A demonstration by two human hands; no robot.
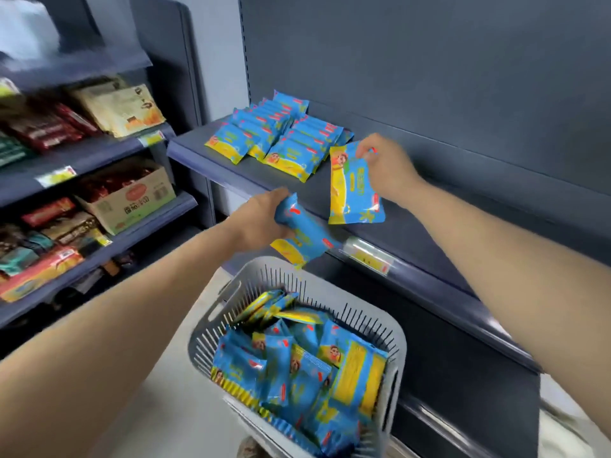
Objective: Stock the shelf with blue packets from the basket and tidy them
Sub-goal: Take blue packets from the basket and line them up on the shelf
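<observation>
Blue packets lie in two rough rows at the back left of the shelf, overlapped like shingles, yellow ends toward the front. Rows touch each other and are not square to the shelf edge.

Left hand: fingers wrapped round a second packet, held tilted just in front of the shelf lip, above the basket. Right hand: thumb and fingers pinch the top corner of a third packet, which hangs upright over the bare shelf deck right of the rows. Can't tell if its bottom edge touches the deck.

Basket is below the shelf, near full with a loose heap of the same packets, jumbled at all angles, some on edge.

Around: price strip on the shelf lip, just right of the left hand's packet. Dark back panel behind the shelf. Neighbouring rack to the left carries beige bags, red wrappers and an open cardboard box; blurred, labels unreadable. The left forearm crosses in front of that rack's end.

Materials: packets are glossy film, flat pillow shape, crimped ends, blue with a yellow band and red marks. Basket is grey plastic, slotted walls, rounded corners, smooth rim. Shelf is matte dark blue with a rounded front lip.
</observation>
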